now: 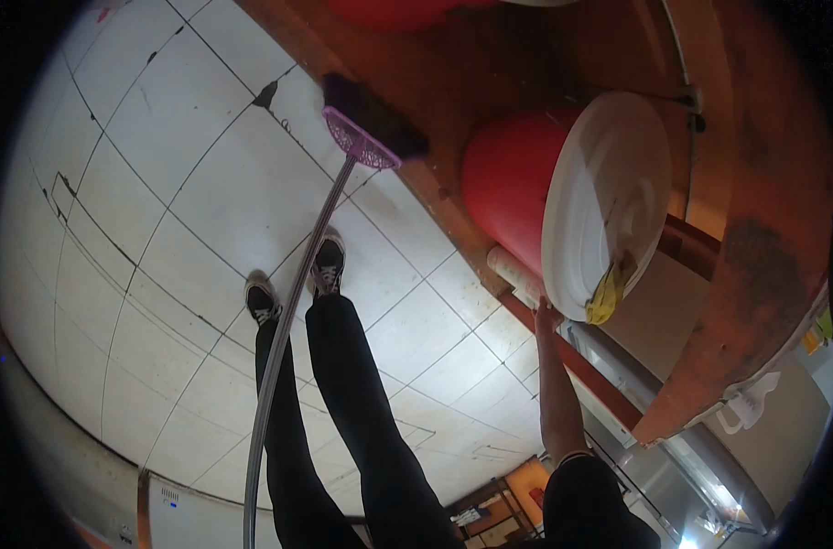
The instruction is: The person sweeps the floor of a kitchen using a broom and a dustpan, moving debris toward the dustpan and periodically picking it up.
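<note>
My right arm reaches up from the lower edge, and my right hand [546,317] is at the lower rim of a white lid [586,206] on a red bucket [508,174]. Close by my fingertips lies a pale, cylindrical thing [513,271], partly under the bucket. The finger pose is too small and dim to make out. A yellow crumpled piece [607,295] rests on the lid. A broom [362,142] with a purple head and dark bristles stands against the edge of the wooden base, its grey handle [279,339] running down out of view. My left hand does not show.
White floor tiles [206,229] with dark joints and cracks stretch to the left. My legs in black trousers [352,393] stand beside the broom handle. A reddish-brown wooden counter [755,238] overhangs at the right, and another red container [389,11] is at the top.
</note>
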The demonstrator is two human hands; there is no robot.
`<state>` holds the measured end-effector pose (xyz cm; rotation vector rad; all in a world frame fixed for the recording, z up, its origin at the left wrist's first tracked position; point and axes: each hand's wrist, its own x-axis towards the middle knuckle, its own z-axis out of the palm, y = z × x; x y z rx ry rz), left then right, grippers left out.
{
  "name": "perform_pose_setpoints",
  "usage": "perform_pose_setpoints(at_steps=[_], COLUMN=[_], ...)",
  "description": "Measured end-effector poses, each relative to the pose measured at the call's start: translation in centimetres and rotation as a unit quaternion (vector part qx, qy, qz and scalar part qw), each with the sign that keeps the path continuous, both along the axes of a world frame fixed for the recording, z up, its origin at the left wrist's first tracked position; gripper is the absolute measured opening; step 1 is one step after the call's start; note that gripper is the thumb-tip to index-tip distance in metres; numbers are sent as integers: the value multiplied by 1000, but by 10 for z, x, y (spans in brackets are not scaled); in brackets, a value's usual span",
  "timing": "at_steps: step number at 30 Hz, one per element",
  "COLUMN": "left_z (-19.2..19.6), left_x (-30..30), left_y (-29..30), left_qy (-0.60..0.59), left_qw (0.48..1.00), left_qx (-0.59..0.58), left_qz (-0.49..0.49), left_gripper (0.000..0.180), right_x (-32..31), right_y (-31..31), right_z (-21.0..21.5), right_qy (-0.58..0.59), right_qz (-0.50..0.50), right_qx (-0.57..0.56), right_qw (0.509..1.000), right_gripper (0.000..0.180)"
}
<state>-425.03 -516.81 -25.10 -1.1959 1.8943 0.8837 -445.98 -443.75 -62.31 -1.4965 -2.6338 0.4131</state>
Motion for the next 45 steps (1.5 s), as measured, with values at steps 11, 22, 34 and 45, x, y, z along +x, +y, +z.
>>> perform_pose_setpoints(at_steps=[11, 22, 34, 45], left_z=[-39, -165, -318, -188], left_x=[-53, -167, -458, -424], left_y=[-38, 29, 149, 71], left_qy=[-43, -41, 233, 83], left_qw=[994, 960, 858, 911], left_qx=[-12, 4, 17, -61], left_qz=[-103, -277, -457, -399], left_gripper=[49, 49, 56, 56], right_x=[15, -194, -394, -347], right_y=[-368, -456, -288, -399], right_z=[72, 21, -75, -1], right_qy=[-162, 137, 116, -130], right_qz=[175, -120, 22, 339], right_qx=[-520, -609, -217, -63], right_qw=[820, 772, 969, 930], right_gripper=[39, 19, 11, 45])
